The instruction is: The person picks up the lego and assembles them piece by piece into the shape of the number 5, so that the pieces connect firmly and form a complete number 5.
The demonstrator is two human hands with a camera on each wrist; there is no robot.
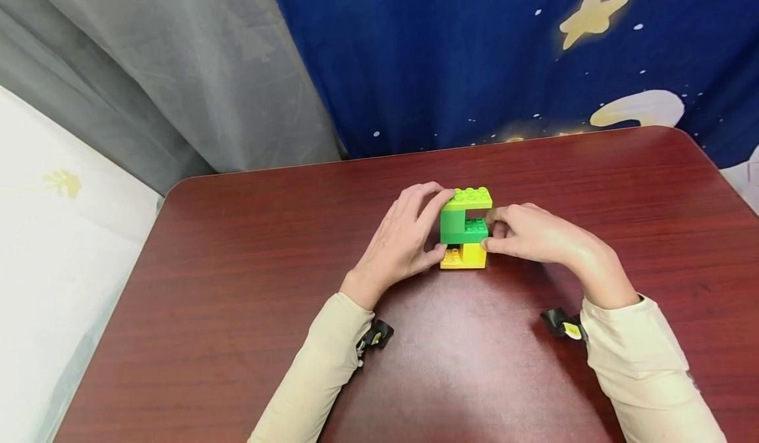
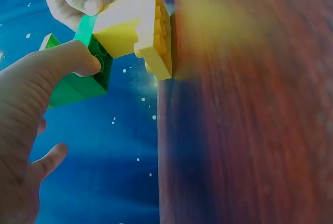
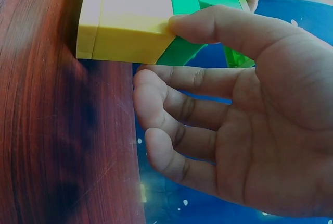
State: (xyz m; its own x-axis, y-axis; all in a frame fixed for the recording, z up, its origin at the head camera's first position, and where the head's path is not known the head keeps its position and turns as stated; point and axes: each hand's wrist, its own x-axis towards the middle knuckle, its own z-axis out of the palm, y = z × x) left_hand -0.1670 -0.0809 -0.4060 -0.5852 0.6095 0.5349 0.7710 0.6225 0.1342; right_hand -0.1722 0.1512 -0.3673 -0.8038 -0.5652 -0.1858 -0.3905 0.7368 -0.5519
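Observation:
A small stack of toy building blocks (image 1: pixel 453 221) stands upright on the table in the head view. From the bottom it has a yellow plate, a yellow brick (image 3: pixel 130 39), a green layer, a green brick and a lime plate (image 1: pixel 474 199) on top. My left hand (image 1: pixel 409 232) grips it from the left, forefinger at the lime plate. In the left wrist view, that thumb presses the underside of the overhanging green brick (image 2: pixel 78 88). My right hand (image 1: pixel 530 233) pinches the right side, its thumb where yellow meets green; the other fingers are bent.
The dark red-brown wooden table (image 1: pixel 249 285) spreads around the stack. Behind its back edge hang a blue curtain (image 1: pixel 450 54) with stars and a grey curtain (image 1: pixel 196 60). A black strap device (image 1: pixel 375 334) sits at the left wrist, with another black device (image 1: pixel 563 324) at the right.

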